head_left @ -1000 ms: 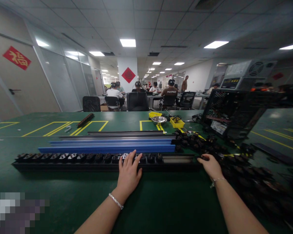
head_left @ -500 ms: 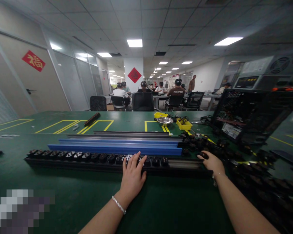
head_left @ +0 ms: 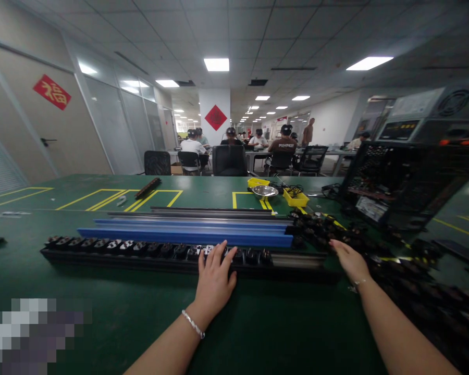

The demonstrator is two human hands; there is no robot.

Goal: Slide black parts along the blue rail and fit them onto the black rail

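A long black rail (head_left: 172,267) lies across the table before me, with a row of black socket modules (head_left: 153,250) in its channel. A few modules show white faces. At the right end the metal channel (head_left: 297,260) is bare. My left hand (head_left: 216,273) rests on the modules right of the middle, fingers spread. Past the rail's right end is my right hand (head_left: 350,263), its fingers stretched toward a heap of small black parts (head_left: 320,229). No object shows in it, though its palm side is hidden.
Behind the rail lie blue rails (head_left: 187,238) and grey metal strips (head_left: 219,214). Farther back are a metal bowl (head_left: 264,191) and a yellow bin (head_left: 296,198). An open computer case (head_left: 391,192) stands at right. People (head_left: 285,146) sit beyond the table.
My right hand has moved right, off the rail's end, and a dark piece seen at its fingers no longer shows there. My left hand stays on the modules.
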